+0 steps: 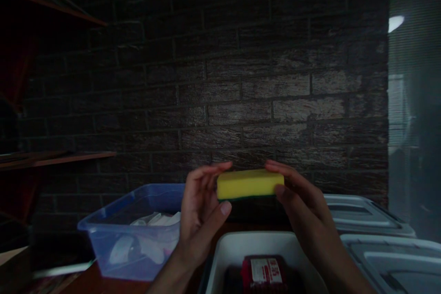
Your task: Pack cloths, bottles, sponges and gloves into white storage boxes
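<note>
A yellow sponge [251,183] with a dark green underside is held up level, long side facing me, above a white bin. My right hand [305,202] grips its right end, thumb on the near face and fingers over the top and behind. At the other end, my left hand [203,206] curves loosely around the sponge, its thumb by the lower left corner and its fingers reaching behind. Below both hands, inside the white bin [225,248], lies a dark red package [263,273] with a white printed label.
A translucent blue tub [120,248] with white items stands to the left. Grey lids [396,257] lie on the right. Wooden shelves [69,158] jut out at the left, and a dark brick wall [241,101] rises behind everything.
</note>
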`<state>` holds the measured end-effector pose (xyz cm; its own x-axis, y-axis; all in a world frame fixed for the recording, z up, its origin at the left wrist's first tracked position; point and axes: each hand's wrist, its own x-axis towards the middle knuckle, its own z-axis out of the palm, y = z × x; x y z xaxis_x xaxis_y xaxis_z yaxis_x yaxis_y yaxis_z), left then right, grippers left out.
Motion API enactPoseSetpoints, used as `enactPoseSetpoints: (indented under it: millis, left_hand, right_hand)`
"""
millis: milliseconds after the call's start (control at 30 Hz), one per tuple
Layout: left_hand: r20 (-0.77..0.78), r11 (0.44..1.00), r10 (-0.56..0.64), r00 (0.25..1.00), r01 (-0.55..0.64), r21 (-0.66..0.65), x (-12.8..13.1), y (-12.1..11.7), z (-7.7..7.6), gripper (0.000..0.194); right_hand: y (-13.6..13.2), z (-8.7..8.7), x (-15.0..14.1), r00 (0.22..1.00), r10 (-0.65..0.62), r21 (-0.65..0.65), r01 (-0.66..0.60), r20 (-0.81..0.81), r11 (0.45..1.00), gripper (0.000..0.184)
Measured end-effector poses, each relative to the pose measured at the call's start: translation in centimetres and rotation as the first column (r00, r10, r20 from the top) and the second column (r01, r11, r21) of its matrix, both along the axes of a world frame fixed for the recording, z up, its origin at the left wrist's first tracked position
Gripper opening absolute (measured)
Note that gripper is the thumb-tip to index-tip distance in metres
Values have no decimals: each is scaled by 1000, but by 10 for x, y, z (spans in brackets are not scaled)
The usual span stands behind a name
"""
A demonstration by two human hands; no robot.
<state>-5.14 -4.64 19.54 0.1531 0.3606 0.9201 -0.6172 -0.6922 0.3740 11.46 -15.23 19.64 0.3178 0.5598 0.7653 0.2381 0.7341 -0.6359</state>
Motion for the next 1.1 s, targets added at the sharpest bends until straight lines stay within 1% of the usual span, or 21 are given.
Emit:
enactPoseSetpoints:
  millis: [67, 133, 200, 267, 333, 433, 467, 533, 600, 667, 733, 800, 833, 900, 967, 1000, 1033, 1100]
  left_hand:
    - [-20, 1000, -19, 1000, 19, 3, -1, -1, 1, 59]
    - [-81, 1000, -9, 997, 10, 11, -2, -1, 0, 61]
    - [-116, 1000, 10, 993, -7, 26, -2, -1, -1, 57]
    - [-108, 999, 24, 994, -20, 38, -2, -1, -2, 52]
    - [-105, 998, 34, 994, -30, 47, 0, -2, -3, 42]
    - [-119, 997, 74, 990, -71, 33, 2, -8, 0, 26]
    - [-134, 996, 85, 987, -82, 24, 2, -11, 1, 27]
    - [-209, 994, 102, 973, -105, -2, 0, -16, 6, 37]
    - [-317, 991, 117, 941, -129, -18, -4, -18, 11, 44]
    - [-429, 986, 149, 891, -166, -3, -9, -18, 17, 39]
    - [-534, 977, 203, 821, -206, 55, -15, -14, 21, 31]
    - [-638, 962, 268, 722, -241, 132, -19, -9, 22, 29]
    - [-685, 957, 283, 671, -243, 158, -21, -7, 20, 31]
    - [-765, 963, 260, 589, -220, 158, -22, -3, 13, 33]
    - [-830, 977, 189, 524, -183, 107, -21, -2, 3, 36]
    - [-857, 982, 157, 491, -166, 84, -20, -1, -2, 38]
    - [-881, 987, 129, 456, -148, 67, -18, -1, -8, 37]
    - [-927, 993, 67, 369, -111, 28, -15, 0, -19, 32]
  right_hand:
    - [-3, 1, -1, 998, -22, 31, 20, 58, 999, 25]
    - [-7, 2, -2, 993, -37, 61, 30, 111, 998, 24]
    - [-12, 2, -4, 988, -54, 111, 37, 146, 993, 24]
    - [-17, 3, -4, 980, -80, 166, 50, 180, 985, 23]
    - [-22, 4, -3, 969, -123, 203, 79, 214, 976, 23]
    - [-25, 6, -1, 947, -201, 189, 155, 252, 970, 26]
    - [-26, 6, 0, 941, -224, 176, 182, 254, 967, 27]
    - [-26, 7, 3, 940, -240, 119, 217, 243, 969, 28]
    - [-27, 8, 7, 959, -188, 9, 191, 213, 982, 31]
    - [-30, 10, 12, 974, -119, -112, 143, 194, 983, 36]
    - [-34, 10, 19, 968, -71, -214, 124, 241, 969, 41]
    - [-37, 8, 27, 944, -8, -343, 128, 331, 931, 47]
    - [-38, 6, 31, 927, 45, -421, 125, 371, 899, 49]
    - [-38, 0, 40, 893, 160, -571, 123, 420, 812, 48]
    - [-36, -8, 47, 856, 250, -681, 150, 452, 717, 43]
    - [-35, -11, 50, 831, 283, -714, 180, 478, 677, 42]
    - [-33, -14, 52, 802, 305, -728, 219, 514, 649, 41]
    - [-28, -19, 55, 733, 329, -722, 309, 596, 619, 38]
